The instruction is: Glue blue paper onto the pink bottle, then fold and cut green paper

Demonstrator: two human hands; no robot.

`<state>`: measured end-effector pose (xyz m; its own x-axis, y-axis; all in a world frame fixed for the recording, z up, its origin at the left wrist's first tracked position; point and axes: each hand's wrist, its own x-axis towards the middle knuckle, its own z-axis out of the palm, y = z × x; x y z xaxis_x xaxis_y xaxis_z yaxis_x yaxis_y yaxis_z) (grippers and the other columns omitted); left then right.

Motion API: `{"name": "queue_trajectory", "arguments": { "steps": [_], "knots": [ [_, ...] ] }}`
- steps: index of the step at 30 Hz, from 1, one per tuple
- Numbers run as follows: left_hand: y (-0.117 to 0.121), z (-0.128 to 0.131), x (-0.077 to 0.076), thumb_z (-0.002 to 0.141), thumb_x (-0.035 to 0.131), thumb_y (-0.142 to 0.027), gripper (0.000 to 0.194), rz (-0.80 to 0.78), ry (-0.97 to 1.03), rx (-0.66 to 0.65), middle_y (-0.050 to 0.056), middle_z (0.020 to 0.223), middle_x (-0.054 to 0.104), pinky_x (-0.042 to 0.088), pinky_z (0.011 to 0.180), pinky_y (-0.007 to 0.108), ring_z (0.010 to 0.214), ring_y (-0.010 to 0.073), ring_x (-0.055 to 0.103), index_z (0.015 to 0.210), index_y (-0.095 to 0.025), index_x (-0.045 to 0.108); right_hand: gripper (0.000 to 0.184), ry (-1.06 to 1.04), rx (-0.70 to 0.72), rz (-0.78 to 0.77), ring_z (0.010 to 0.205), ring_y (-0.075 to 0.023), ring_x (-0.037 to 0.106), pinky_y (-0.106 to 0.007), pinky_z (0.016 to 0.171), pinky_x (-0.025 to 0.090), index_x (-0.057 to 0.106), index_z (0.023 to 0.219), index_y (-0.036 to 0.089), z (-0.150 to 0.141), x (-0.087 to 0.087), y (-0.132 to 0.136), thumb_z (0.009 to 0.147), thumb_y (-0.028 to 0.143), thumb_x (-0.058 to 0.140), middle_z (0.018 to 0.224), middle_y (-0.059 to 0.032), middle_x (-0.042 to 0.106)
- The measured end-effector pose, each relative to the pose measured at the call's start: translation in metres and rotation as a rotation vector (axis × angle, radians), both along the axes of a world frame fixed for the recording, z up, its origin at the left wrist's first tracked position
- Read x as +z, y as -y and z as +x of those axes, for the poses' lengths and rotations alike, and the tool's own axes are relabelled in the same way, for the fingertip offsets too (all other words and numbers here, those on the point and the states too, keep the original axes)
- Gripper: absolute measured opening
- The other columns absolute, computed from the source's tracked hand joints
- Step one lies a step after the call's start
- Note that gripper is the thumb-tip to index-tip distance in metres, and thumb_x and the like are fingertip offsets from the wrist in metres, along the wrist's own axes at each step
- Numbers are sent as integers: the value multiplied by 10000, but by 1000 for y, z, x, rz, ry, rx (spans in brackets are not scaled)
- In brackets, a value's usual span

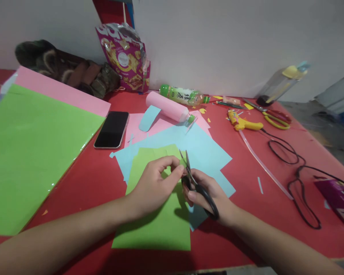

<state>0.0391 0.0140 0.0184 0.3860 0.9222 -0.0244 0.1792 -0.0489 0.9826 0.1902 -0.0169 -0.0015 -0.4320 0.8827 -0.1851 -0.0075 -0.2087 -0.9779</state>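
My right hand [210, 193] grips black-handled scissors [205, 194], their blades parted and pointing away from me. Pinched between the thumb and fingers of my left hand [157, 181] is a small piece of green paper [184, 157], right at the blades. Whether the blades touch it I cannot tell. Below both hands lies a larger green sheet [157, 233], partly covered by my left hand and its shadow. It rests on light blue paper [209, 151] with notched edges. Beyond that, a bottle wrapped in pink paper [166, 107] lies on its side, with a blue strip [149, 118] against it.
On the red table [83, 214] are a phone [112, 130], a pack of coloured sheets [46, 141], a snack bag [123, 57] and a green-labelled bottle [183, 94]. To the right lie a yellow glue gun [245, 122], its black cord [299, 168], yellow-handled scissors [276, 119] and a purple box [336, 200].
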Motion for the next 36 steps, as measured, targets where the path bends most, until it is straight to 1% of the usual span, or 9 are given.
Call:
{"name": "queue_trajectory", "arguments": {
  "steps": [7, 14, 24, 31, 36],
  "knots": [
    [-4, -3, 8, 772, 431, -151, 185, 26, -69, -46, -52, 589, 516, 378, 613, 166, 605, 65, 479, 593, -155, 479, 431, -2, -8, -11, 516, -61, 365, -226, 483, 304, 434, 912, 146, -1, 2, -1, 674, 474, 579, 628, 44, 393],
    [-8, -5, 10, 765, 434, -173, 173, 67, -141, -66, -48, 575, 494, 376, 582, 170, 589, 72, 469, 600, -154, 482, 420, 3, 0, -2, 512, -60, 369, -224, 480, 302, 433, 904, 149, -1, 3, -1, 679, 475, 573, 615, 50, 391],
    [-14, -12, 17, 747, 431, -173, 173, 84, -248, -134, -44, 585, 539, 365, 534, 172, 534, 70, 448, 585, -159, 489, 427, 38, 11, -9, 505, -59, 370, -230, 479, 302, 433, 924, 148, 0, 4, -1, 682, 475, 565, 617, 53, 392],
    [-18, -15, 21, 743, 414, -203, 181, 84, -319, -184, -26, 610, 552, 374, 546, 193, 597, 103, 482, 611, -163, 531, 420, 57, 19, 4, 504, -57, 370, -231, 479, 309, 440, 922, 156, -1, 3, -1, 683, 479, 561, 613, 55, 388],
    [-20, -16, 21, 746, 412, -221, 185, 94, -371, -204, -25, 600, 535, 365, 533, 197, 591, 107, 467, 621, -165, 538, 402, 59, 29, 10, 507, -58, 371, -232, 480, 311, 443, 914, 158, -1, 3, -1, 690, 472, 558, 612, 55, 378]
  ]
}}
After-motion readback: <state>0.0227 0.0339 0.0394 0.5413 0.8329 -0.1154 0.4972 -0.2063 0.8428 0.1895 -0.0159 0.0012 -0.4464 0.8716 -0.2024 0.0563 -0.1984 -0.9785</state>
